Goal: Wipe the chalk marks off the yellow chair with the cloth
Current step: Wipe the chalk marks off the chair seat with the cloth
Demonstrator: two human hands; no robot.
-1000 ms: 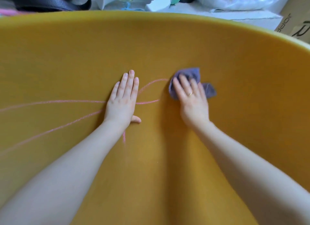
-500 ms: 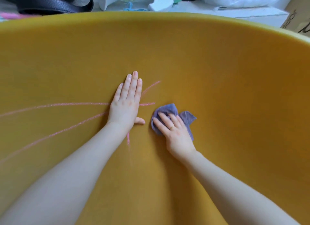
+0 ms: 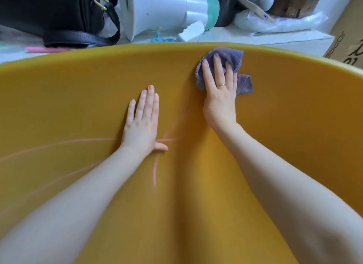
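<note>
The yellow chair (image 3: 284, 126) fills most of the view, its curved rim running across the top. Pink chalk marks (image 3: 59, 144) run over its left half, and a short stroke (image 3: 154, 173) drops below my left thumb. My left hand (image 3: 142, 124) lies flat on the chair, fingers together, holding nothing. My right hand (image 3: 220, 94) presses a crumpled purple cloth (image 3: 243, 84) against the chair just under the rim, up and to the right of the left hand. A gold ring sits on one finger.
Beyond the rim lie a black leather bag (image 3: 49, 18), a white and green appliance (image 3: 167, 10), white plastic wrapping (image 3: 279, 21) and a pink pen (image 3: 47, 49). A cardboard box (image 3: 347, 45) stands at the far right.
My right hand has slid the cloth from beside my left thumb up and to the right, near the rim. The diagonal chalk stroke right of my left hand looks fainter. The camera tilted, showing more clutter.
</note>
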